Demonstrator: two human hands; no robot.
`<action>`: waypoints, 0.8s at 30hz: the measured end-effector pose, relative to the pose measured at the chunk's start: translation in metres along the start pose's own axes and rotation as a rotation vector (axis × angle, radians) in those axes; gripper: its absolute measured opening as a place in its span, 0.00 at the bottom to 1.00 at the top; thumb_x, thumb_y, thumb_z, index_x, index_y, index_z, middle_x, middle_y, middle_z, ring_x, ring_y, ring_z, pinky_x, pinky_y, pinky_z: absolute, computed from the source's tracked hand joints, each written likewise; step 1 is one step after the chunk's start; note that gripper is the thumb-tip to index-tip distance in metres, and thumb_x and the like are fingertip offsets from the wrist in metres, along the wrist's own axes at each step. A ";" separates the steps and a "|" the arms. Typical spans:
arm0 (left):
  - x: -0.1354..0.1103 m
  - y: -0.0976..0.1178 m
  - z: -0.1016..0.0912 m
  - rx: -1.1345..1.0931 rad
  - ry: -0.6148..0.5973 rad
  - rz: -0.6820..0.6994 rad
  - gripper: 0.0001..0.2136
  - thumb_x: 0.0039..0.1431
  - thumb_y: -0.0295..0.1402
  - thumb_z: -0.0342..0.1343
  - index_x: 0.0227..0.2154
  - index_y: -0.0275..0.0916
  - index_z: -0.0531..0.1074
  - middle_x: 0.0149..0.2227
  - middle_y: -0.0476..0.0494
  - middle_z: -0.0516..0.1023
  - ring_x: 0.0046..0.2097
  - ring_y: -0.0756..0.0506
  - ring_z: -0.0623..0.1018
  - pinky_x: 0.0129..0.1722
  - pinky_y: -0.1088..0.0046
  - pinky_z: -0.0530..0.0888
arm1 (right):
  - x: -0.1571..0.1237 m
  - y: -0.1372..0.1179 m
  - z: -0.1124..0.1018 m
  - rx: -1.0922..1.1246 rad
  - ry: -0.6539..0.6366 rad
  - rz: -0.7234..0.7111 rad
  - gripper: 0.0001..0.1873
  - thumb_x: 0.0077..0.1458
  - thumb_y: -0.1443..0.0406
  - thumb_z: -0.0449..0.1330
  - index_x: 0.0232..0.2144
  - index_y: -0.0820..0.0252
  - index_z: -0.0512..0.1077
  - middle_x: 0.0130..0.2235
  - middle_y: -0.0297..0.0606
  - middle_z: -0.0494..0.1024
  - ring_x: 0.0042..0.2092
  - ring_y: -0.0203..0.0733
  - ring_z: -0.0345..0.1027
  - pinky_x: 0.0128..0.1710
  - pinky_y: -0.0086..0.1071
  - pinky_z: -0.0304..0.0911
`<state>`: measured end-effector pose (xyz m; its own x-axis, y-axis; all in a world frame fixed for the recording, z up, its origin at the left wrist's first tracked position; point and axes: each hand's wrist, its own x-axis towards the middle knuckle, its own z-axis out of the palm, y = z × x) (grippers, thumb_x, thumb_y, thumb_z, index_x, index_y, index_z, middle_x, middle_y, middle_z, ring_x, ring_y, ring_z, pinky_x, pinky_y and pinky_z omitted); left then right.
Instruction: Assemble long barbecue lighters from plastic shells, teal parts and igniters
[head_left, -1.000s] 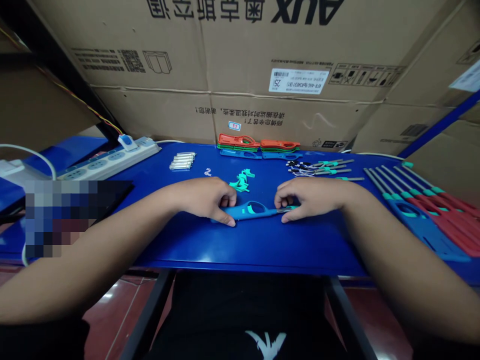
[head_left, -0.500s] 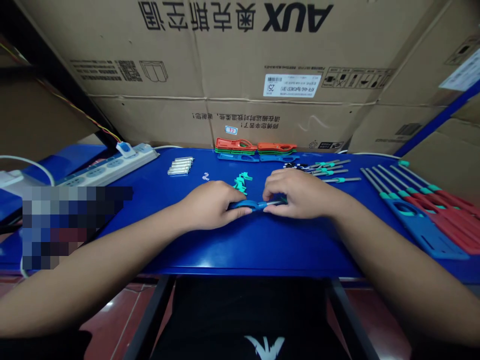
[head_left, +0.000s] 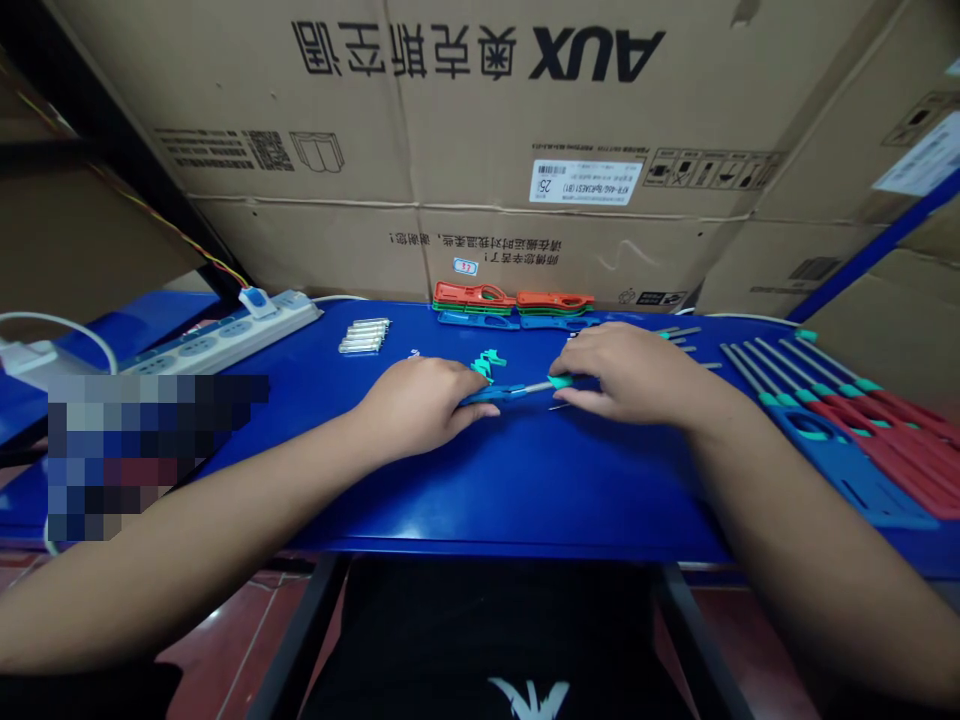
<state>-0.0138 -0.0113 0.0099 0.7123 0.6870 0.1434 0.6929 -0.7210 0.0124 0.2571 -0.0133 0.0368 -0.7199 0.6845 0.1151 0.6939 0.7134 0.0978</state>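
My left hand (head_left: 424,405) is closed round a blue lighter handle shell (head_left: 501,394), thumb in front. Fingers of my right hand (head_left: 619,375) pinch a metal lighter tube (head_left: 536,386) by its teal collar (head_left: 559,381). The tube's left end meets the right end of the blue shell; how far it sits inside I cannot tell. A thin wire end (head_left: 559,407) shows under my right fingers. Small teal plastic parts (head_left: 489,362) lie just behind my left hand. More metal tubes (head_left: 682,332) lie behind my right hand, which hides part of them.
Orange, green and blue handle shells (head_left: 480,297) are stacked against the cardboard box (head_left: 300,230). Silver cylinders (head_left: 365,335) lie left of them. A power strip (head_left: 225,335) stands at the left. Long red and blue lighters (head_left: 862,440) line the right side of the blue table (head_left: 495,500).
My right hand has moved slightly right and up, and more of the tube and its teal collar now shows. My left hand keeps hold of the blue shell. The view has tilted slightly.
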 end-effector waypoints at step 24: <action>0.003 -0.009 0.007 -0.295 -0.202 0.183 0.14 0.53 0.39 0.67 0.41 0.38 0.80 0.39 0.43 0.81 0.41 0.44 0.79 0.42 0.70 0.72 | 0.019 -0.038 0.026 0.332 -0.168 -0.103 0.27 0.57 0.49 0.63 0.52 0.61 0.74 0.43 0.43 0.76 0.42 0.46 0.70 0.38 0.34 0.60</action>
<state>-0.0177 -0.0021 0.0037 0.8492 0.5273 -0.0272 0.5112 -0.8082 0.2925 0.2170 -0.0236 0.0100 -0.7974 0.6018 -0.0454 0.5948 0.7709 -0.2278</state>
